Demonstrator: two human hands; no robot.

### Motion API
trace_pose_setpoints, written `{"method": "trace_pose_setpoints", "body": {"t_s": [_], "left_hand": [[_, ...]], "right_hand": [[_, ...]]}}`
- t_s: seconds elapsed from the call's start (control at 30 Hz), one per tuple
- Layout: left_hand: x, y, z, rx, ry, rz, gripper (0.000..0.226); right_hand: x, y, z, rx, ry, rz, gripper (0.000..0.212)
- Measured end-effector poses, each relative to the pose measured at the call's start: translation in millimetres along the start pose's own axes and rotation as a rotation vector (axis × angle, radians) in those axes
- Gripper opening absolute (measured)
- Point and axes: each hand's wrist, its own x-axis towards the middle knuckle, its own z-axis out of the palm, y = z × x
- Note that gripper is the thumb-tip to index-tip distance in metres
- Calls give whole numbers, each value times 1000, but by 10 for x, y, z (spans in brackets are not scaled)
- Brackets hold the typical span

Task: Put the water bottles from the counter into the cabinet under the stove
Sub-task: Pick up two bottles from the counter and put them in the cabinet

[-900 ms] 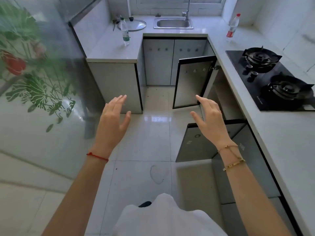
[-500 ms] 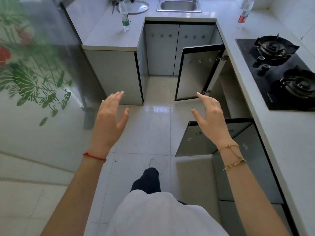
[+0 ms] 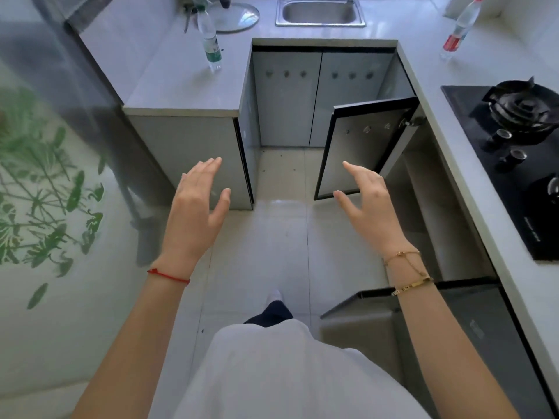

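Observation:
A clear water bottle with a green label (image 3: 209, 40) stands upright on the left counter (image 3: 169, 86). Another bottle, with a red label (image 3: 458, 30), stands on the right counter beyond the black gas stove (image 3: 520, 158). Under the stove the cabinet (image 3: 435, 207) has both doors swung out: a far door (image 3: 360, 149) and a near door (image 3: 375, 309). My left hand (image 3: 195, 210) and my right hand (image 3: 370, 204) hover over the floor, fingers relaxed, holding nothing, well short of both bottles.
A steel sink (image 3: 320, 12) sits at the far end, with a glass pot lid (image 3: 233, 16) to its left. A glass panel with green leaf print (image 3: 45, 192) bounds the left side. The aisle between the counters is tiled floor (image 3: 272, 243).
The view has moved forward down the aisle and tilted lower; counters and bottles appear closer. Both hands stay raised and empty, in nearly the same pose.

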Motion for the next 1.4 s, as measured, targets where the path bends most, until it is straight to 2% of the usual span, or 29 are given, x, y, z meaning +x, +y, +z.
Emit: {"method": "trace_pose_setpoints", "body": {"t_s": [0.23, 0.63, 1.07, 1.4], "left_hand": [[1306, -327, 163, -16, -21, 26, 51], [2953, -680, 840, -49, -68, -17, 48], [4990, -743, 1512, 50, 125, -190, 47], [5911, -1049, 1726, 132, 172, -338, 48]], "right_hand": [[1318, 27, 203, -6, 40, -18, 54], [3039, 583, 587, 16, 30, 5, 53], [5806, 1174, 652, 31, -96, -197, 52], [7109, 1304, 1062, 87, -209, -270, 52]]}}
